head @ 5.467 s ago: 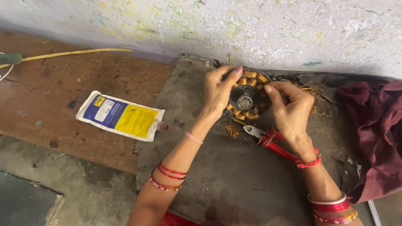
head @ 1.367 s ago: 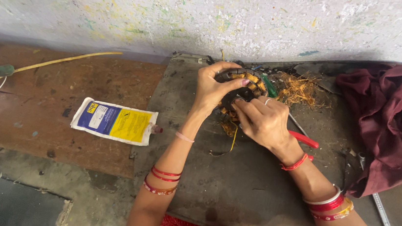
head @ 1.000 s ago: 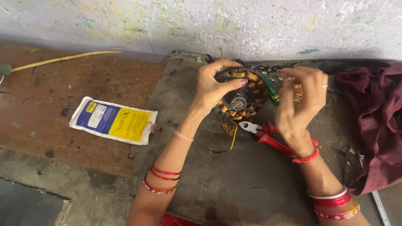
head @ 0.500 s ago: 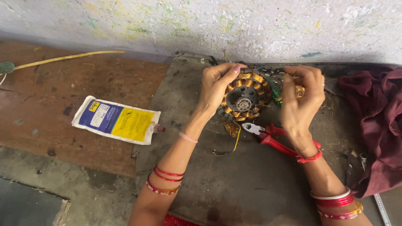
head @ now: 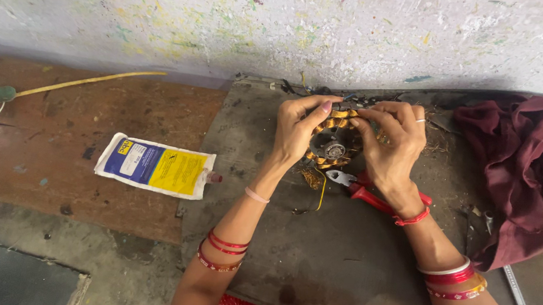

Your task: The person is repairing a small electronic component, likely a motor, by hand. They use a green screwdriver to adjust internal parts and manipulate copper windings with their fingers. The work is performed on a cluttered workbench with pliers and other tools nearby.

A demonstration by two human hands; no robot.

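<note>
Stator (head: 333, 142) sits gripped between left hand (head: 295, 131) and right hand (head: 393, 147).

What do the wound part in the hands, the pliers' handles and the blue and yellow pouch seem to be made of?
Wound part: likely copper wire coils, orange sheen, around a grey metal hub. Held by the left hand and right hand. Pliers: steel jaws, with red handles that look plastic-coated. Pouch: glossy printed plastic film, it seems.
</note>
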